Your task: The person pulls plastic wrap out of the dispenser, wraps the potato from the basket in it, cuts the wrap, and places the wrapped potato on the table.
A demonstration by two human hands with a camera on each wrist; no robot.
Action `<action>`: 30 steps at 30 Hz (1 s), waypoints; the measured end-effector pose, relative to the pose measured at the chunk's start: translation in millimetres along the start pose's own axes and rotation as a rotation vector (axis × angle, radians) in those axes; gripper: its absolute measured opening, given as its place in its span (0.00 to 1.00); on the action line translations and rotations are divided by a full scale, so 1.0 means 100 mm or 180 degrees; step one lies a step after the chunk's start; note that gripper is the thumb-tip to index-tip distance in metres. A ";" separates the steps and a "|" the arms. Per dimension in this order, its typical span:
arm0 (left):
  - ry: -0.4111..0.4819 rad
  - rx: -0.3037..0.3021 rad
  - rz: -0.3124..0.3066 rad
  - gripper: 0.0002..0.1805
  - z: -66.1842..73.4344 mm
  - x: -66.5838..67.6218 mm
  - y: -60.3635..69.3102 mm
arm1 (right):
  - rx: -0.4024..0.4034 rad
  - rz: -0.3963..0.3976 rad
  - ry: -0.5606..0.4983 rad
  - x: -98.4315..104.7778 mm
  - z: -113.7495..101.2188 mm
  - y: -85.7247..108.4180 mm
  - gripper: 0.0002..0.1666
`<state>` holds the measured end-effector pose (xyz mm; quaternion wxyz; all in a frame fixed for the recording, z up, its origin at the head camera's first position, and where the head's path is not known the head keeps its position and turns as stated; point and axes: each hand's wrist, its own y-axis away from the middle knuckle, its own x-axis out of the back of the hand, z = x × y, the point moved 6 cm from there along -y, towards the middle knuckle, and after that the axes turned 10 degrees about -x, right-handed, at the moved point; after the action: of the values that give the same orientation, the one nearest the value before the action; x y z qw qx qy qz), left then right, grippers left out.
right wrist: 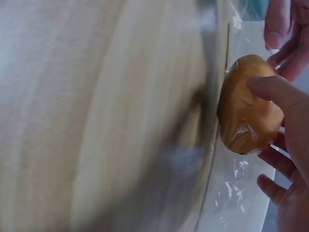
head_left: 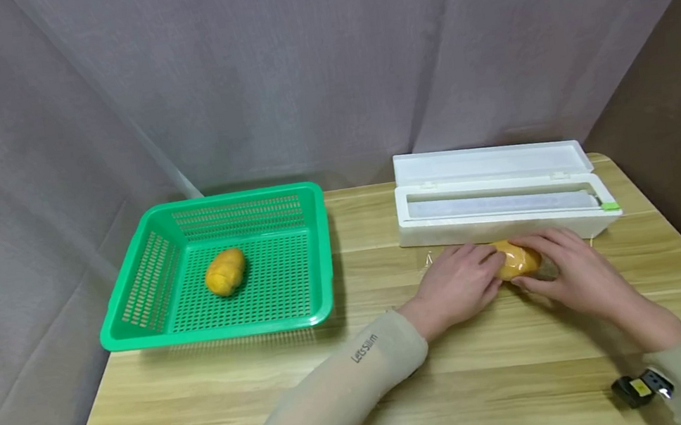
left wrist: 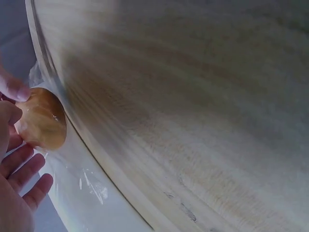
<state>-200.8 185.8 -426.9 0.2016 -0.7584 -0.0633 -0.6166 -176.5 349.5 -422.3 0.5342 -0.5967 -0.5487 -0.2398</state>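
A yellow-brown potato [head_left: 517, 259], covered in shiny clear cling film, is between the two hands, in front of the white box. The right hand [head_left: 580, 271] holds its right end; in the right wrist view the thumb [right wrist: 273, 89] presses on the potato [right wrist: 248, 108] and the other fingers lie behind it. At the opposite end, the left hand [head_left: 460, 279] grips with thumb and fingertips. In the left wrist view some left fingers [left wrist: 29, 176] spread beside the wrapped potato [left wrist: 44, 120]. Creased film [right wrist: 231, 191] stretches past the potato's end.
A white cling film box [head_left: 495, 225] stands behind the hands, lid raised, film roll [head_left: 499, 203] inside and a green piece [head_left: 610, 206] at its right end. On the left, a green basket [head_left: 323, 257] holds another potato [head_left: 224, 272]. A grey curtain [head_left: 260, 80] hangs behind the wooden table [head_left: 485, 400].
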 end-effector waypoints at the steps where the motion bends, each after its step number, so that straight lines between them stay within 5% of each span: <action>1: 0.0000 0.0005 0.0005 0.21 0.00 -0.01 0.00 | -0.0022 -0.0029 -0.0004 0.01 0.00 -0.01 0.43; 15: 0.0347 0.0312 0.0198 0.28 -0.08 -0.06 -0.06 | -0.0321 -0.0508 -0.0215 0.10 0.03 -0.19 0.35; 30: 0.0859 0.0506 0.0403 0.32 -0.18 -0.07 -0.13 | -0.0351 -0.0528 -0.0263 0.14 0.03 -0.21 0.36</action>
<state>-223.0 191.8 -427.4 0.3060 -0.6528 -0.0363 -0.6920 -192.4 354.5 -403.2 0.4557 -0.5872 -0.6037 -0.2882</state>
